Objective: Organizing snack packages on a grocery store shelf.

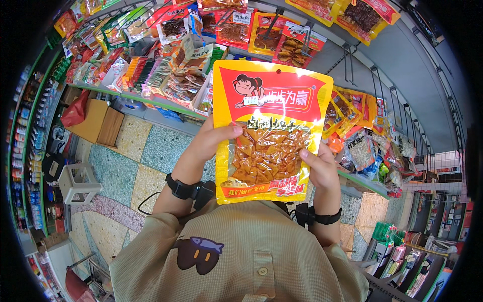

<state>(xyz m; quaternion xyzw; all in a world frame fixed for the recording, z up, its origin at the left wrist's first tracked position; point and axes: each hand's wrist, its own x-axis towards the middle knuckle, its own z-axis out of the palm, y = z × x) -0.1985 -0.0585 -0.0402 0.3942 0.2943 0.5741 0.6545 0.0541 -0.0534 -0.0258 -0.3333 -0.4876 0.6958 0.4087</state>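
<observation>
A large yellow and red plastic snack bag (269, 151) with a clear window showing brown pieces is held upright before my chest, its printed front towards the camera. My left hand (217, 137) grips its left edge, the thumb on the front and the fingers hidden behind. On the right edge my right hand (320, 162) holds it the same way. Just beyond the bag, similar snack packets (296, 47) hang on metal hooks. Boxes of small snack packets (185, 88) stand on the shelf to the left of the bag.
Bare metal hooks (349, 70) stick out at the upper right. Below them, more bags (358, 151) lie piled on a shelf. At the left are a plastic stool (79, 183) and a cardboard box (88, 124) on the tiled floor. A rack of goods (405, 264) stands at the lower right.
</observation>
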